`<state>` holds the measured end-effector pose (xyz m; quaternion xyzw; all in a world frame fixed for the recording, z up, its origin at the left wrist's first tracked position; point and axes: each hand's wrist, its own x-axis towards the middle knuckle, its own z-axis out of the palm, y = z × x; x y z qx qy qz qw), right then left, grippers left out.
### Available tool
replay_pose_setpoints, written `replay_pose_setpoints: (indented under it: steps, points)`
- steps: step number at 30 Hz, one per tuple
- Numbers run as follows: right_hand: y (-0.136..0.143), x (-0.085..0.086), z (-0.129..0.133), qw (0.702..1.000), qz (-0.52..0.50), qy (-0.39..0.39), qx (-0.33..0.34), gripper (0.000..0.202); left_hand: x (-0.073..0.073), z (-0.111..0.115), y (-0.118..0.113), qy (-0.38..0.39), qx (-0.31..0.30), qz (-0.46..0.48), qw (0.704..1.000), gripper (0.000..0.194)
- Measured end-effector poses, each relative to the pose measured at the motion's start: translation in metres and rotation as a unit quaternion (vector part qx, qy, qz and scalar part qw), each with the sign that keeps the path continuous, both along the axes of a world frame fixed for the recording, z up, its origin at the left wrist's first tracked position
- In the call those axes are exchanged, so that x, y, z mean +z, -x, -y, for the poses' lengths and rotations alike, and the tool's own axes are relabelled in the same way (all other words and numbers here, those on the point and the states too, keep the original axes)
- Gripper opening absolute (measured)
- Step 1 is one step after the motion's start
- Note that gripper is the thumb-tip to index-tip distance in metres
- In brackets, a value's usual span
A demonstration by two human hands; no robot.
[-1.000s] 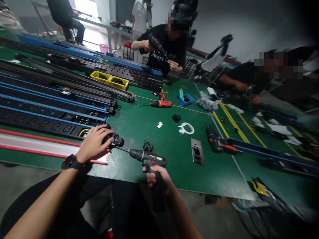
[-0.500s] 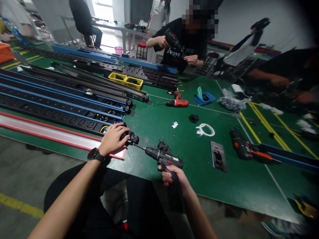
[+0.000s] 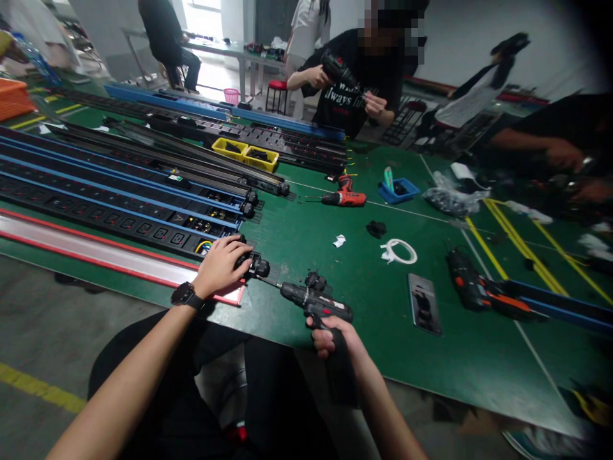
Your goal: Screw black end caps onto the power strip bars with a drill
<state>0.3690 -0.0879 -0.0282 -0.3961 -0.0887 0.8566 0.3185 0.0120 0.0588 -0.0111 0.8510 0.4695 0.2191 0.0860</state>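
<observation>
My left hand (image 3: 221,263), a watch on its wrist, is closed over the black end piece (image 3: 259,266) of the nearest power strip (image 3: 143,228). Its fingers hide most of that piece; a round black cable fitting sticks out to the right. Yellow and green wires (image 3: 204,246) show just behind my fingers. In my right hand (image 3: 338,335) is a black cordless drill (image 3: 316,300), gripped by its handle. Its long bit points left at the end piece; whether the tip touches cannot be made out. A small black fitting (image 3: 316,279) lies behind the drill.
More power strips (image 3: 201,203) lie side by side on the green table (image 3: 297,239). A red-edged strip (image 3: 96,250) runs along the front edge. Rightward are an orange drill (image 3: 345,197), white cable coil (image 3: 401,251), phone (image 3: 424,304) and blue tray (image 3: 398,190). A co-worker (image 3: 357,83) holds another drill across the table.
The view has shifted slightly, so everything sits a little differently in the picture. Both my hands keep their holds, and the drill stays lined up with the end piece.
</observation>
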Motion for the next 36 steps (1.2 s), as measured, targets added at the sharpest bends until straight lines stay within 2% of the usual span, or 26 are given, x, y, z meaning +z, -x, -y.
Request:
replay_pose_setpoints:
  steps: [7, 14, 18, 23, 29, 32, 36]
  points:
    - [-0.013, -0.008, -0.012, 0.997, -0.061, 0.027, 0.033, 0.032, -0.001, -0.001, -0.002, -0.006, -0.013, -0.019, 1.000, 0.041]
    - [-0.015, -0.009, -0.021, 0.984, -0.147, 0.085, 0.052, 0.016, -0.005, -0.002, -0.002, -0.021, -0.017, -0.015, 1.000, 0.040]
    - [-0.015, -0.009, -0.021, 0.984, -0.156, 0.066, 0.056, 0.017, -0.007, -0.003, -0.001, -0.021, -0.020, -0.019, 0.999, 0.041]
    - [-0.011, -0.003, -0.014, 0.992, -0.113, 0.019, 0.059, 0.017, -0.006, -0.002, -0.002, -0.018, -0.017, -0.023, 0.999, 0.040]
    - [-0.022, 0.001, -0.001, 0.999, -0.013, -0.023, 0.028, 0.036, 0.010, 0.007, -0.003, -0.043, -0.028, -0.018, 0.999, 0.037]
    - [-0.036, 0.004, 0.006, 0.999, -0.016, -0.012, 0.032, 0.035, 0.023, 0.022, -0.012, -0.057, -0.086, -0.019, 0.994, 0.037]
    - [-0.052, 0.010, 0.018, 0.999, -0.018, 0.016, 0.035, 0.032, 0.033, 0.043, -0.038, -0.057, -0.154, -0.070, 0.984, 0.044]
